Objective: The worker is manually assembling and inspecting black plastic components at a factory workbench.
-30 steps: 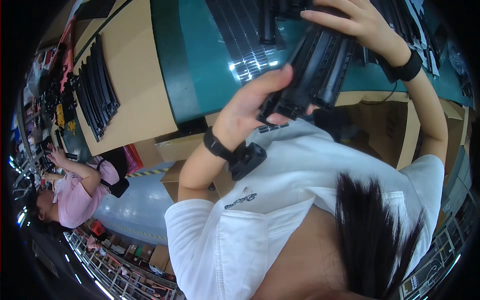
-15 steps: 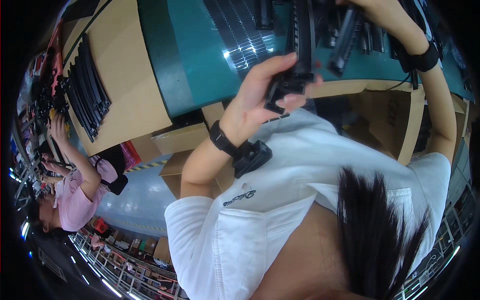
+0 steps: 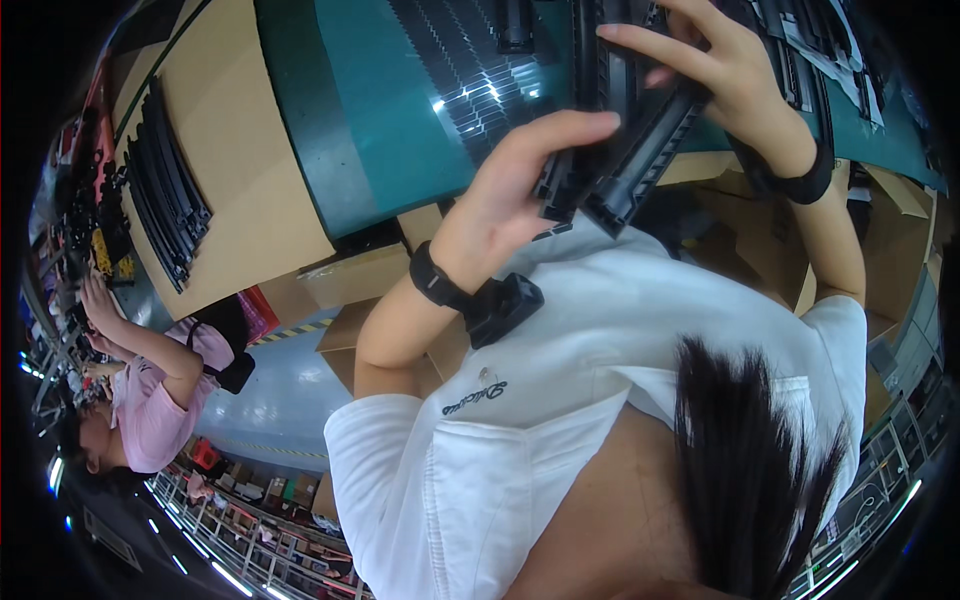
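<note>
My left hand [image 3: 508,182] is closed around a long black plastic channel-shaped part [image 3: 588,75], its thumb lying across the near end. My right hand [image 3: 745,85] grips a second black plastic part [image 3: 645,160], long with a ribbed edge, tilted so that its near end points down toward my shirt. The two parts lie against or over each other; whether they touch along their length I cannot tell. Some of my right fingers stretch over the left-hand part. Rows of thin dark strips with shiny ends [image 3: 480,95] lie on the green table [image 3: 385,150] beside my left hand.
More black parts [image 3: 515,28] lie farther back on the table, and others [image 3: 800,60] are at the right. Several curved black strips [image 3: 165,190] rest on a cardboard sheet [image 3: 255,150] at left. Another person [image 3: 160,400] works there. Open cardboard boxes [image 3: 765,235] stand below the table edge.
My right hand has come down and left, bringing its black part against the one in my left hand. My left hand has hardly moved.
</note>
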`<state>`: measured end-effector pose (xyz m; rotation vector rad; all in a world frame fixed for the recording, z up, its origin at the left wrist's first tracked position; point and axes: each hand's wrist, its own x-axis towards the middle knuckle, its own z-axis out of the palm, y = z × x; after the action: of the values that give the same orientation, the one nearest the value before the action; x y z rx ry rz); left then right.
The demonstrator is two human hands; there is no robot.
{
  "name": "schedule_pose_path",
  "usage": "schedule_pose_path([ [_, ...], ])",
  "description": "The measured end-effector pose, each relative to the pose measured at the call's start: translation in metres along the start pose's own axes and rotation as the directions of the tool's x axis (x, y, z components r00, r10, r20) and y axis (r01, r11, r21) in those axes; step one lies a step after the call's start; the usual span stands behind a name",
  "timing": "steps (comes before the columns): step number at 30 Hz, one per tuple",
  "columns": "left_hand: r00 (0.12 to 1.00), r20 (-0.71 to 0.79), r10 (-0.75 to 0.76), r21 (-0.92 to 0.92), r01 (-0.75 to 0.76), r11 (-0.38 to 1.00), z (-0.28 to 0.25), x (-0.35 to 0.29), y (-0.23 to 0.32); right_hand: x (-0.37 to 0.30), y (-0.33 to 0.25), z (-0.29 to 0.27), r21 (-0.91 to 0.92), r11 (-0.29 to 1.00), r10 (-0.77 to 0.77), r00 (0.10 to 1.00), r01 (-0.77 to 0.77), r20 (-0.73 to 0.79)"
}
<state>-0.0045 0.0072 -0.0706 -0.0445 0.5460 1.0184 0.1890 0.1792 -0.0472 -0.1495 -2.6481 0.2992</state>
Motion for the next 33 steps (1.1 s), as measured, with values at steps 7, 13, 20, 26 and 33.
schedule_pose_path([
  [7,0.994,0.111,0.018,-0.266,0.012,0.964,0.003,0.001,-0.008,-0.01,-0.011,0.0,-0.113,0.993,0.031,0.998,-0.036,-0.051],
  [13,0.99,0.139,-0.016,0.04,0.01,0.999,0.006,-0.001,0.007,0.001,0.014,-0.02,-0.241,0.95,-0.219,0.973,0.198,-0.066],
  [20,0.981,0.193,-0.017,0.18,-0.019,0.983,0.007,-0.006,0.013,0.025,0.022,-0.036,-0.249,0.959,-0.091,0.979,0.136,0.182],
  [26,0.975,0.21,-0.066,0.103,0.045,0.994,-0.008,0.0,0.011,0.045,0.011,-0.026,-0.136,0.985,-0.057,0.952,0.102,0.302],
  [33,0.997,0.049,0.059,0.323,-0.072,0.944,0.012,-0.011,0.011,0.049,-0.024,-0.031,-0.249,0.946,0.273,0.922,-0.206,0.274],
])
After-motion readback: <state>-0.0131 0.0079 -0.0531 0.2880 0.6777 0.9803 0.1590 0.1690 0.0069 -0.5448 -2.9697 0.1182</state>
